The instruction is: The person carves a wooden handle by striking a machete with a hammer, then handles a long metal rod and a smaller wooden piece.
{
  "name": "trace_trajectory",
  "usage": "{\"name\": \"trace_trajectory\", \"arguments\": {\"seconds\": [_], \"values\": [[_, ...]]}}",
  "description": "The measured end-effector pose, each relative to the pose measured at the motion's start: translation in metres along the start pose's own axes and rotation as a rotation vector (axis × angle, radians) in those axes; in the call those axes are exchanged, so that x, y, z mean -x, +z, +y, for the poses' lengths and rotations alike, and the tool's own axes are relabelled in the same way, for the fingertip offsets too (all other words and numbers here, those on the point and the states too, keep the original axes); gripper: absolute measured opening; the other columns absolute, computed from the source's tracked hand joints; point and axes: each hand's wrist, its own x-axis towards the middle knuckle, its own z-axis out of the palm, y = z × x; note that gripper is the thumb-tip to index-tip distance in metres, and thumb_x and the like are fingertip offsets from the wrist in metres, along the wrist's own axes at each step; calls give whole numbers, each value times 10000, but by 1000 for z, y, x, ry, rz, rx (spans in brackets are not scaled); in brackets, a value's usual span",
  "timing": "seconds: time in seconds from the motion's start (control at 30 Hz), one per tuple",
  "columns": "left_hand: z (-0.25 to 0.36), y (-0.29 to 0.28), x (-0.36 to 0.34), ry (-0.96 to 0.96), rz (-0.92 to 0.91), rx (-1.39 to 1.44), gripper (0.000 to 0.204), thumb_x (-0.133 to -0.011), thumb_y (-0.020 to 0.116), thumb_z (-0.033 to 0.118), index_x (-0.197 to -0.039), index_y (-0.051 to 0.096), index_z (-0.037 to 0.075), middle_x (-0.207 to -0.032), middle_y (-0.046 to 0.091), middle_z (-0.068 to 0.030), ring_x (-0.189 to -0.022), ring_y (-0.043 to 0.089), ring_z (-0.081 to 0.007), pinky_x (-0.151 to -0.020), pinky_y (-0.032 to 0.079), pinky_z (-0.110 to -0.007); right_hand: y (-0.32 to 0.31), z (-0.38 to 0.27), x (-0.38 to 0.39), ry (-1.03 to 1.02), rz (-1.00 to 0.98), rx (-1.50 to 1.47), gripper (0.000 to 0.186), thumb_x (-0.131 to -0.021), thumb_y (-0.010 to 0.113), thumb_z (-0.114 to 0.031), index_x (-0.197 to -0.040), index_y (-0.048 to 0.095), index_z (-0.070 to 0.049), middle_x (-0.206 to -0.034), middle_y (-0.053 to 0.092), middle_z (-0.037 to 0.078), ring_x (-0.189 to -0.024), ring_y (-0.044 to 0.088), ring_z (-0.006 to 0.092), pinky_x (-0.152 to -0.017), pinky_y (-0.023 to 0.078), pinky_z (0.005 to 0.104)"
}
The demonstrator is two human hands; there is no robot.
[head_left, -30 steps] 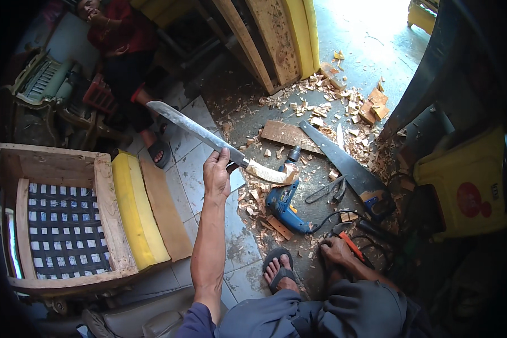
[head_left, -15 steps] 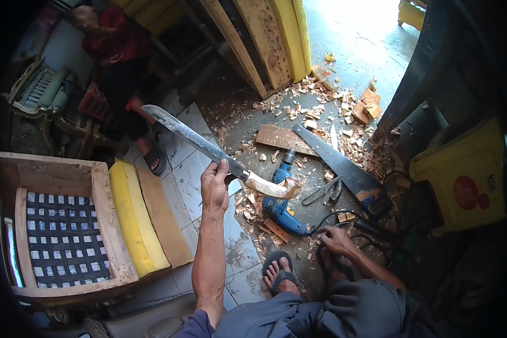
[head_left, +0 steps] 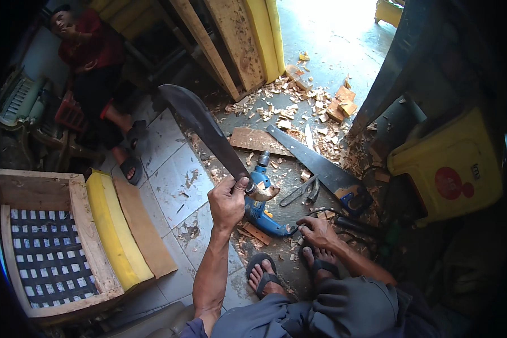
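I found the long knife [head_left: 208, 132] raised above the floor, near the middle of the head view, its broad dark blade slanting up and to the left. The left hand [head_left: 228, 204] was closed around it at the neck, where the blade met the pale wooden handle [head_left: 265, 194], with the thumb up beside the collar. The handle's curved end jutted out to the right, over the blue drill [head_left: 273, 226].

The right hand [head_left: 319, 232] was low, above the person's right foot [head_left: 319, 259], its fingers half bent close to the drill's cable. I saw no tool in it, but shadow and angle were poor there and I could not tell whether the fingers pinched anything.

On handling, I judged the blade rigid and fairly weighty, likely to tip the knife forward when taken only by the end of the handle. The bare wood looked dry and smooth, probably firm to grip though apt to turn in a loose palm. In my assessment the proper hold was a full wrap of the handle just behind the collar, fingers clear of the blade.

Beyond the drill I recorded a handsaw [head_left: 312, 158] lying on the floor, a flat board [head_left: 259, 141] near its tip, and wood chips [head_left: 321, 106] scattered widely around them.
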Motion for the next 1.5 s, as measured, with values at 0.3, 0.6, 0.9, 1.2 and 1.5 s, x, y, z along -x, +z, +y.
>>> {"name": "trace_trajectory", "arguments": {"seconds": [0.3,0.6,0.9,1.2,1.5], "values": [[-37,74,-3,106,-127,-16,137,-945,685,119,-869,660,8,-734,652,-125,-616,657,-265,-556,471,-397,-9,9,5,74,39,14,357,-920,563,-258,-1200,710,-93,-998,746,163,-946,718,328,-890,542,428],[-29,91,20,174,-80,-229,115,-940,673,128,-926,668,14,-749,615,-136,-659,625,-365,-586,489,-432,-74,-99,-20,-374,489,-57,521,-915,714,-437,-1217,635,-20,-877,709,165,-715,712,262,-651,560,387],[-50,110,51,285,-81,-146,487,-854,773,152,-1276,576,11,-1211,600,-214,-1125,606,-410,-945,511,-451,-75,-127,-56,-415,550,434,253,-934,679,-276,-912,597,-38,-742,635,155,-627,649,367,-533,513,459],[-95,134,55,35,-374,15,334,-828,762,147,-1101,612,27,-944,687,-188,-877,680,-385,-766,545,-438,-65,-126,-64,-607,397,293,132,-953,631,-138,-997,571,-29,-831,625,184,-695,638,398,-588,513,492],[-92,124,57,-20,-404,-11,350,-821,802,185,-1092,631,45,-896,708,-179,-844,711,-378,-723,565,-431,-84,-131,-60,-712,129,334,179,-974,619,-178,-942,520,-32,-784,572,163,-745,625,405,-633,512,482]]}}
